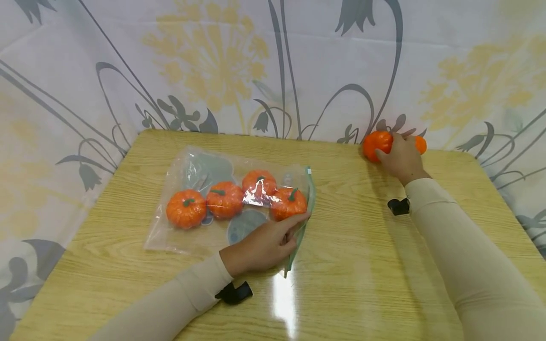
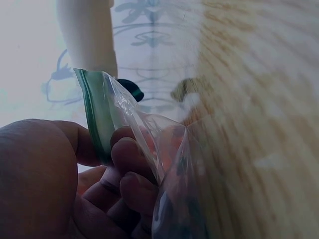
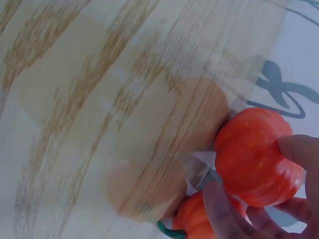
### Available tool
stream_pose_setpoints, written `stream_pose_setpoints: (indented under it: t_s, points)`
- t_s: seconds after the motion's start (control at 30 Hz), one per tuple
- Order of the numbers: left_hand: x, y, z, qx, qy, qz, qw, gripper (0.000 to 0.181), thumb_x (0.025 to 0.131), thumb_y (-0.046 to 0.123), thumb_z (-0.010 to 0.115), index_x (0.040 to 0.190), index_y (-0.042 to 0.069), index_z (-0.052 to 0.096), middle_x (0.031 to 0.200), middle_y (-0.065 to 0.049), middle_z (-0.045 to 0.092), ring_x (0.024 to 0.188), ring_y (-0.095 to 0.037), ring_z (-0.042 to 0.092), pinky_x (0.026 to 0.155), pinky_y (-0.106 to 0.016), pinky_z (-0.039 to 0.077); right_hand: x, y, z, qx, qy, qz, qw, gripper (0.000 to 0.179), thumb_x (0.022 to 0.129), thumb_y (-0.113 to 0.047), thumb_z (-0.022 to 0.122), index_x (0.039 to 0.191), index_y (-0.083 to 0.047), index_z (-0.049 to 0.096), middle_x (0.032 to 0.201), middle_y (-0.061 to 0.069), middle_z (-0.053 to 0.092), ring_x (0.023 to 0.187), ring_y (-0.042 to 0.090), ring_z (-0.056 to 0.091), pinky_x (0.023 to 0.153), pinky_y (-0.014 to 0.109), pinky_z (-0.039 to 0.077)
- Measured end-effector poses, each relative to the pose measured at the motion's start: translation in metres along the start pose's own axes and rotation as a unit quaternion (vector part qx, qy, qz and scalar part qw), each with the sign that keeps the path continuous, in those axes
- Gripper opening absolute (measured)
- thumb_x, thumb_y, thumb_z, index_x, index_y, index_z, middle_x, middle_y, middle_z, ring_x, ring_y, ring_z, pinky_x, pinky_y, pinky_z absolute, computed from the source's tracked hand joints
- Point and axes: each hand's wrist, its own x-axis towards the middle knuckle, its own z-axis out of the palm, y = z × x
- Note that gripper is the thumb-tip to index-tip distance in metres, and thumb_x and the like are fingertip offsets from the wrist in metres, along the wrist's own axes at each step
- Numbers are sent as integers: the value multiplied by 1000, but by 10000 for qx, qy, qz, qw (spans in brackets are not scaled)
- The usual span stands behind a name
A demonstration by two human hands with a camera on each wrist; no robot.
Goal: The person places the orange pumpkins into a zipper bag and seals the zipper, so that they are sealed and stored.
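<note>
My left hand (image 1: 262, 246) pinches the green zip edge of a clear plastic zip bag (image 1: 192, 166) that lies flat on the table. Inside the bag are several small orange pumpkins (image 1: 186, 209) with green stems. In the left wrist view, the green zip strip (image 2: 97, 114) runs between thumb and fingers. At the table's far right edge, my right hand (image 1: 403, 158) grips an orange pumpkin (image 3: 254, 154) with thumb and fingers. A second pumpkin (image 3: 192, 214), with a dark green stem, sits close beside it, partly hidden by a finger.
The wooden table (image 1: 350, 246) meets a floral curtain (image 1: 307, 71) along its far edge. Black straps (image 1: 234, 292) are on both wrists. A bright light reflection lies on the table in front of the bag.
</note>
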Motion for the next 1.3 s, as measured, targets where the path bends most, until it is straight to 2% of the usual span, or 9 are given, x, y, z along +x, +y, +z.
stream_pose_setpoints:
  t_s: [0.2, 0.43, 0.67, 0.9, 1.03, 1.3]
  points:
    - [-1, 0, -1, 30, -13, -103, 9999, 60, 99, 14, 49, 157, 22, 34, 75, 7, 49, 53, -2, 35, 50, -19, 33, 3, -5, 1, 219, -33, -218, 9995, 75, 96, -24, 58, 152, 8, 20, 146, 45, 22, 125, 61, 37, 109, 70, 32]
    - [-1, 2, -1, -5, -46, -117, 9999, 60, 99, 14, 49, 157, 22, 34, 74, 7, 50, 53, -2, 36, 50, -19, 34, 0, -8, 3, 266, -184, -433, 9985, 75, 92, -15, 62, 147, 9, 18, 138, 44, 40, 124, 57, 42, 108, 68, 34]
    - [-1, 3, 0, 3, -10, -122, 9999, 60, 99, 14, 49, 157, 23, 34, 74, 7, 50, 53, -2, 36, 50, -19, 34, -4, -5, 5, 454, -125, -570, 9973, 74, 93, -14, 63, 148, 6, 19, 143, 40, 38, 128, 54, 41, 111, 66, 32]
    - [-1, 2, 1, 18, -39, -86, 10000, 60, 99, 14, 49, 157, 22, 34, 74, 7, 50, 53, -2, 36, 50, -19, 33, -19, -11, 4, 581, 150, -854, 9945, 79, 91, -12, 67, 152, 5, 20, 148, 36, 38, 131, 54, 41, 110, 66, 33]
    - [-1, 0, 1, 12, -23, -67, 10000, 60, 99, 14, 49, 157, 21, 34, 75, 7, 50, 54, -2, 36, 50, -19, 33, -29, -18, 6, 649, 180, -1065, 9920, 81, 91, -12, 69, 154, 4, 22, 149, 34, 39, 133, 52, 41, 111, 65, 33]
    - [-1, 1, 1, 68, -25, -9, 10000, 61, 98, 12, 49, 157, 20, 34, 75, 6, 51, 55, -2, 37, 51, -19, 34, -53, -30, 9, 800, 368, -1428, 9858, 71, 88, -9, 71, 148, 6, 36, 142, 31, 48, 125, 48, 48, 107, 64, 38]
